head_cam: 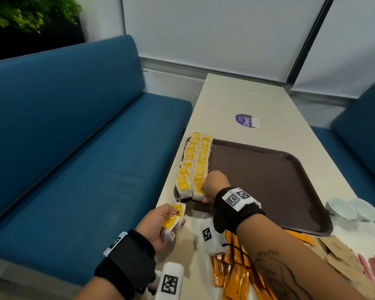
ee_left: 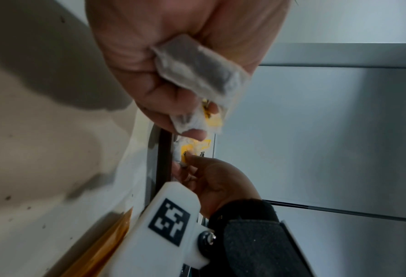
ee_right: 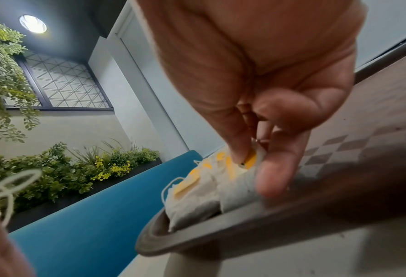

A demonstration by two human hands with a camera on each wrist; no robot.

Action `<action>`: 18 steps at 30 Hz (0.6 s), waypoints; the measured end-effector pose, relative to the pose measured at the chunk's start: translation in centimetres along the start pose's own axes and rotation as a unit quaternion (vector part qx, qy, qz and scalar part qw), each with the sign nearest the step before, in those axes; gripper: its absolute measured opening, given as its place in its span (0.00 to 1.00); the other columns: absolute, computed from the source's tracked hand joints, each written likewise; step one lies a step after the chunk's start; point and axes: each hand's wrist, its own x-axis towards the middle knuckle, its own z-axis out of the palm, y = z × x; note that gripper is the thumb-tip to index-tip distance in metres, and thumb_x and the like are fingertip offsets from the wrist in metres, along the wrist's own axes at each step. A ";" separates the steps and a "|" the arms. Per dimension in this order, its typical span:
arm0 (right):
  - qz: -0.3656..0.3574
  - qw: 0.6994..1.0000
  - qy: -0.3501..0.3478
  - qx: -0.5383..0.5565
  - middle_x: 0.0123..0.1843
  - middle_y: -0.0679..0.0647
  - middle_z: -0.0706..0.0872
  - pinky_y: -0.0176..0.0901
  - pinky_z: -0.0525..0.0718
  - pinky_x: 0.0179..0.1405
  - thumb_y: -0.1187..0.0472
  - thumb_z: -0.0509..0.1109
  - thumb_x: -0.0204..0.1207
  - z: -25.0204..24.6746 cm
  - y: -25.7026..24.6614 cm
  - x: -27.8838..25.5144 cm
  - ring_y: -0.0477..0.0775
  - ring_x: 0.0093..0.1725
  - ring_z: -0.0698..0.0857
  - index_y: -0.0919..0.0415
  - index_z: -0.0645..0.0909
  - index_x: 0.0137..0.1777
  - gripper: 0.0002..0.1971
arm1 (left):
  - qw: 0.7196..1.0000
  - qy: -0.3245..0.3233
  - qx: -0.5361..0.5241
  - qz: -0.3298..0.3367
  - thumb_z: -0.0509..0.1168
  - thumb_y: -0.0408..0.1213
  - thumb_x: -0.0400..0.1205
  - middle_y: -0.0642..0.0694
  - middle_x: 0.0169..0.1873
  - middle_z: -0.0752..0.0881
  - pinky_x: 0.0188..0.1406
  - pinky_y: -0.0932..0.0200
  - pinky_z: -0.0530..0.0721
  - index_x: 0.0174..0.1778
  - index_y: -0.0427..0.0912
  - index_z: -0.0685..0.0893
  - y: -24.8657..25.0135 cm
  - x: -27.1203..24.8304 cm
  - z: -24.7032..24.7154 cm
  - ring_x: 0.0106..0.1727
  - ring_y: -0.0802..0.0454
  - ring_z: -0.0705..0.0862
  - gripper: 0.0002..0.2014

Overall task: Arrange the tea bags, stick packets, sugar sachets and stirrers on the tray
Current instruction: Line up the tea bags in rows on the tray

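Two rows of tea bags [head_cam: 194,163] lie along the left edge of the tray [head_cam: 268,180]. The nearest bag of the inner row [ee_right: 238,184] is pinched by the right hand [head_cam: 214,186], thumb and fingers [ee_right: 275,176] closed on it. Two spare bags [head_cam: 173,221] are gripped in the left hand [head_cam: 156,226], fingers curled, off the tray over the worktop [head_cam: 247,100].

Risks, as judged:
- Overlapped rows could be dragged askew if the pinched bag is pulled; strings may snag.
- The far bags overhang the rim and could slip off.
- Stick packets [head_cam: 232,276] under the right forearm could be swept aside.

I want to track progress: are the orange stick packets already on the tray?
Not yet. The orange stick packets lie on the table, outside the tray.
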 end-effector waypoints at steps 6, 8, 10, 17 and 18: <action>-0.014 0.999 0.009 0.047 0.33 0.53 0.79 0.40 0.87 0.31 0.68 0.68 0.76 0.1 0.1 1.0 0.51 0.31 0.83 0.55 0.71 0.32 0.14 | 0.999 -0.004 0.017 0.044 0.61 0.28 0.82 0.37 0.19 0.78 0.07 0.75 0.61 0.38 0.35 0.77 0.4 0.4 0.1 0.09 0.57 0.71 0.07; -0.017 0.999 0.014 0.048 0.33 0.55 0.80 0.50 0.90 0.43 0.69 0.71 0.74 0.0 0.2 0.9 0.56 0.36 0.86 0.58 0.72 0.32 0.14 | 0.998 -0.013 0.014 0.057 0.62 0.28 0.82 0.38 0.19 0.79 0.06 0.75 0.62 0.38 0.36 0.78 0.4 0.5 0.2 0.09 0.57 0.72 0.06; -0.022 0.996 0.044 0.075 0.38 0.56 0.80 0.54 0.89 0.47 0.69 0.74 0.72 0.0 0.4 0.4 0.59 0.41 0.86 0.58 0.71 0.35 0.13 | 0.998 -0.023 0.007 0.065 0.61 0.28 0.82 0.40 0.20 0.80 0.06 0.75 0.63 0.39 0.35 0.78 0.5 0.5 0.4 0.10 0.58 0.73 0.06; -0.079 0.977 -0.043 0.194 0.33 0.54 0.82 0.37 0.79 0.29 0.54 0.80 0.68 -2.1 0.8 -5.4 0.48 0.31 0.78 0.65 0.81 0.43 0.15 | 0.996 -0.055 -0.020 0.072 0.60 0.30 0.83 0.44 0.24 0.79 0.08 0.74 0.66 0.42 0.37 0.80 0.4 0.6 1.8 0.17 0.58 0.75 0.05; -0.073 0.977 -0.078 0.183 0.32 0.53 0.82 0.37 0.76 0.28 0.52 0.81 0.66 -2.2 0.9 -6.2 0.46 0.29 0.77 0.63 0.81 0.43 0.16 | 0.995 -0.062 -0.018 0.073 0.60 0.30 0.83 0.45 0.22 0.79 0.08 0.74 0.65 0.42 0.37 0.80 0.4 0.5 2.0 0.16 0.58 0.74 0.05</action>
